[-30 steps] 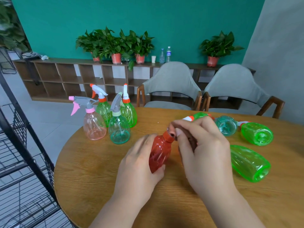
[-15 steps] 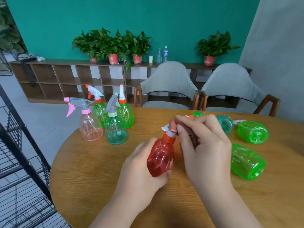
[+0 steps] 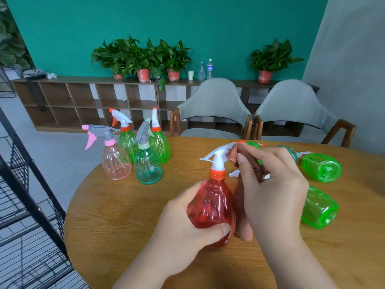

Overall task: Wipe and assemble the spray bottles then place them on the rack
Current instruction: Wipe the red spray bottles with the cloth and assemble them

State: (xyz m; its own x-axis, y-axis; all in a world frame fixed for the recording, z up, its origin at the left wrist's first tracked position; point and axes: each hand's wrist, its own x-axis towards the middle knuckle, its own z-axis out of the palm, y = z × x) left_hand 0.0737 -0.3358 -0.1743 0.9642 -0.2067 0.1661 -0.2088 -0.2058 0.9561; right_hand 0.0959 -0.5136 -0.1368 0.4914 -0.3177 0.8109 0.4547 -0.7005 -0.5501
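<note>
Head view: found the red translucent plastic spray bottle [image 3: 212,205] brought upright at the near middle of the round wooden table [image 3: 125,215], no longer tipped away as a second before. Could not tell whether resting on the wood or just lifted. Gripped round the belly by the left hand [image 3: 187,232], fingers and thumb curled about it. Bared the white plastic trigger head [image 3: 218,157] on its orange collar, covered by the right hand a second before. Pinched a brown cloth [image 3: 235,155] in the right hand [image 3: 273,188], pressed against the back of that trigger head. Judged from this: head already fitted, wiping moved up to the trigger, rack next for this bottle.

Counted one red bottle, in hand. Counted four assembled bottles standing together at far left: a pink bottle [image 3: 116,163], a left green bottle [image 3: 127,140], a right green bottle [image 3: 160,147], a teal bottle with grey trigger [image 3: 148,167]. Counted two green bodies on their sides at right, the farther green body [image 3: 320,167] and the nearer green body [image 3: 318,209], plus one teal and one more green partly hidden beyond the right hand. Saw no bottle on the black wire rack [image 3: 31,184] at left. Farther off, counted two grey chairs [image 3: 212,101] and four potted plants [image 3: 143,59].
</note>
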